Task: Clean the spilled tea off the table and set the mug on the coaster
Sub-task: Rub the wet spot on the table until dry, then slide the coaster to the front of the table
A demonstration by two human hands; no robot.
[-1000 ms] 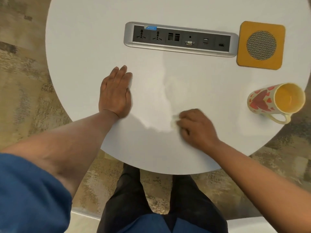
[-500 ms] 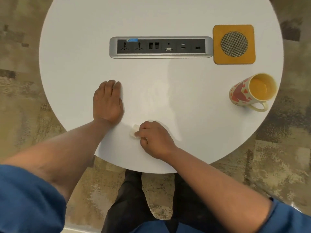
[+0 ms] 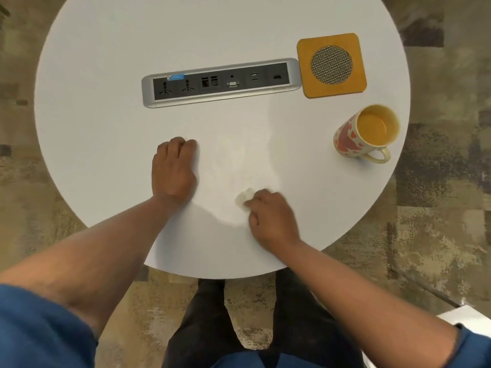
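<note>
On the round white table (image 3: 106, 75), my right hand (image 3: 271, 217) is closed on a crumpled white tissue (image 3: 244, 197) pressed to the surface near the front edge. A faint pale tea smear (image 3: 239, 152) shows just beyond it. My left hand (image 3: 174, 171) rests palm down on the table, fingers curled at the tips, holding nothing. The heart-patterned mug (image 3: 366, 131), with tea inside, stands upright at the right, its handle toward me. The orange square coaster (image 3: 332, 65) with a mesh centre lies behind the mug, bare.
A silver power and data socket strip (image 3: 221, 82) is set into the table's middle, just left of the coaster. Patterned carpet surrounds the table. My legs stand at the near edge. A white object (image 3: 467, 318) shows at the lower right.
My right hand has swept the tissue left and then back right along the near part of the table. The left hand's fingertips have curled slightly. The view has shifted.
</note>
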